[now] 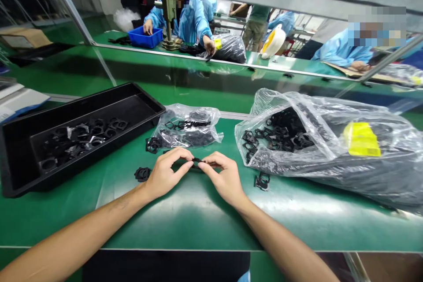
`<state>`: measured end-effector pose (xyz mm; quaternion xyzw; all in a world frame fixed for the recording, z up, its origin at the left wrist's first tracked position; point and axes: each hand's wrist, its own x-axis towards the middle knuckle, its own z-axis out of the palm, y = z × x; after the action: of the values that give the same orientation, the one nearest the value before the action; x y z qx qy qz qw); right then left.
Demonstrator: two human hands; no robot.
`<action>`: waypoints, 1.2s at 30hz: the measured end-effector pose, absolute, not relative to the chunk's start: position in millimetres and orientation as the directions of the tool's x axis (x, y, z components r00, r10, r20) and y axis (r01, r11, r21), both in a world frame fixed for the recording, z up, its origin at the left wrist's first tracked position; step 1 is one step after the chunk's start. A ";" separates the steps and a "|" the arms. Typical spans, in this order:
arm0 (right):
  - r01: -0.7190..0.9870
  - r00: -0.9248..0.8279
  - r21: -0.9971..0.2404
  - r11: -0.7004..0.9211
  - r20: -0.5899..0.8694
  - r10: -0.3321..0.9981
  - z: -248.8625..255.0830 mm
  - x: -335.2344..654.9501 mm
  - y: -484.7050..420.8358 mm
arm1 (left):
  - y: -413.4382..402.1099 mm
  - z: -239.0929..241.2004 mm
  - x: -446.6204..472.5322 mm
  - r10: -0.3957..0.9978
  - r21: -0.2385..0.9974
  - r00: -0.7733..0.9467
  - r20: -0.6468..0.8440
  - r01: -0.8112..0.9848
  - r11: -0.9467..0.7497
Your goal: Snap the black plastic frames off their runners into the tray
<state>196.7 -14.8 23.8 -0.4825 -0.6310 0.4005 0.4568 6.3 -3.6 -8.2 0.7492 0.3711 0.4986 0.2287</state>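
My left hand (167, 172) and my right hand (223, 176) meet over the green table (198, 211), fingers pinched together on a small black plastic part (197, 161) held between them. A loose black part (142, 173) lies just left of my left hand, another (152, 144) a little farther back. One more black part (262, 181) lies to the right of my right hand.
A black tray (20, 172) with several black parts stands at the left. A small clear bag (188, 125) of black rings lies behind my hands, a large clear bag (330, 141) with a yellow label at the right. People in blue coats work at the far bench.
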 end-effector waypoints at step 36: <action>-0.104 -0.214 -0.955 -0.279 -0.253 0.944 21.7 199.2 -6.8 | -5.5 -5.0 4.2 0.609 0.510 0.273 0.745 0.356 -0.783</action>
<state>199.2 -6.8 21.7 -0.4764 -0.4408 0.6422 0.4077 4.2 -5.5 -5.0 0.7884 0.3062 0.5196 0.1216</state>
